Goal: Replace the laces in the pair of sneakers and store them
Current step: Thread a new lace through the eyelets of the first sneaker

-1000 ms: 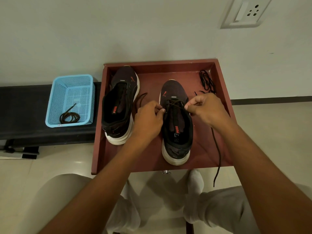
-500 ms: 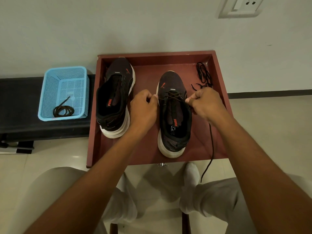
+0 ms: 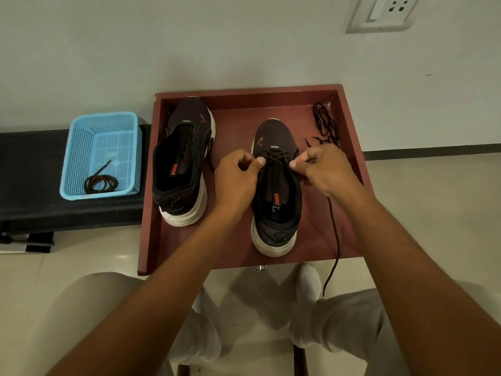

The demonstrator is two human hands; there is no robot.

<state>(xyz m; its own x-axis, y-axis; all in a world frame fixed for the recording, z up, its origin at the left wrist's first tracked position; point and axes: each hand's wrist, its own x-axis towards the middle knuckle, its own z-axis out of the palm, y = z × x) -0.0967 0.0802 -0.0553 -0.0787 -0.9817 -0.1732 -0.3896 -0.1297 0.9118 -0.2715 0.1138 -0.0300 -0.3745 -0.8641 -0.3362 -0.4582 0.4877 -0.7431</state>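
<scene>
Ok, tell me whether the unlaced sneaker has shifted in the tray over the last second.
No. The unlaced sneaker stays put, toe by the tray's back corner nearest the blue basket.

The left hand (image 3: 238,177) covers the near-left side of the right sneaker (image 3: 276,191), so whether it pinches a lace end there cannot be told. The right hand (image 3: 322,166) hides the stretch of the lace (image 3: 334,234) running from the eyelets into its grip. The far end of the loose lace bundle (image 3: 324,123) is partly hidden behind that hand. The wall socket (image 3: 385,12) is cut off by the top edge. The black counter (image 3: 27,169) runs out past the left edge. Small print on the insole is too small to read fully.
</scene>
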